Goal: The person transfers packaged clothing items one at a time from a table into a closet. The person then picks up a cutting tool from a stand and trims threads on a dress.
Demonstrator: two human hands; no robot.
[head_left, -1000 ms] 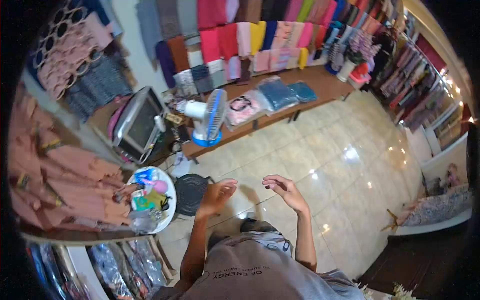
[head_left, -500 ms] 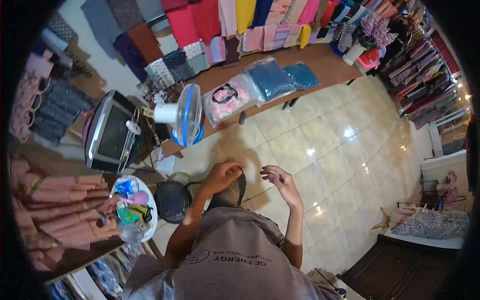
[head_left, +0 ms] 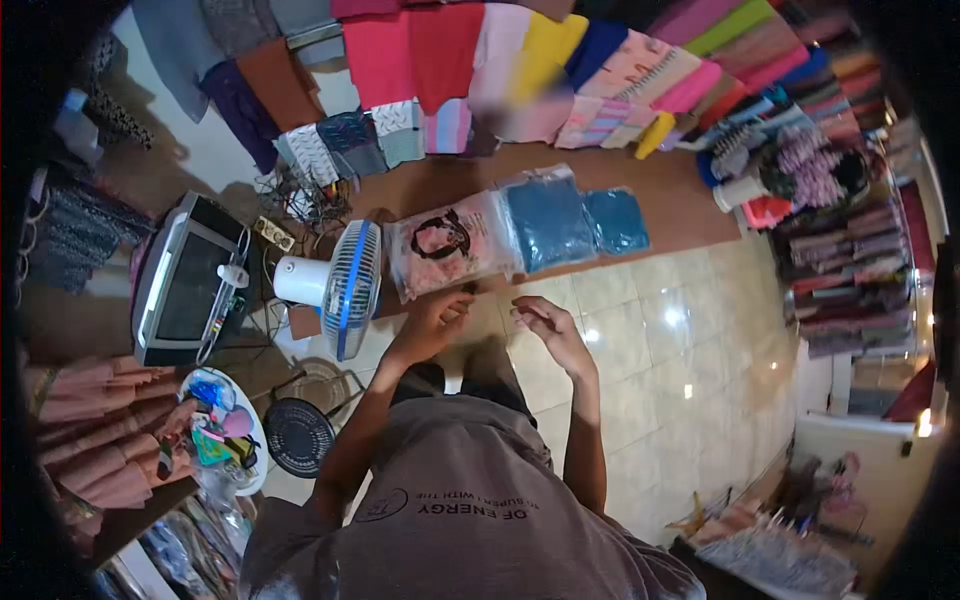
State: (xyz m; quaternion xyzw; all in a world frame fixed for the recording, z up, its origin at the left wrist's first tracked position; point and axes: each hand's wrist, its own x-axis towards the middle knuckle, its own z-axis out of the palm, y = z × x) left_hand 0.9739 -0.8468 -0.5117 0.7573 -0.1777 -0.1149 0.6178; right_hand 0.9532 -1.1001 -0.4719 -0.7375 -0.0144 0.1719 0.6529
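On the brown bench (head_left: 690,195), 3 plastic-wrapped packets lie in a row: a pink packet (head_left: 450,243) near the fan (head_left: 350,288), then 2 blue packets (head_left: 548,222). Both hands (head_left: 437,325) hover near the pink one, empty.

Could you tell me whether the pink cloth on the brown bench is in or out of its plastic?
In: the pink cloth shows through shiny clear plastic, which reaches past its edges.

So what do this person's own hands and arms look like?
The left hand and right hand are bare, with no gloves, watch or bracelet visible. The forearms are uncovered below the short sleeves of a grey-brown fabric T-shirt with dark printed lettering.
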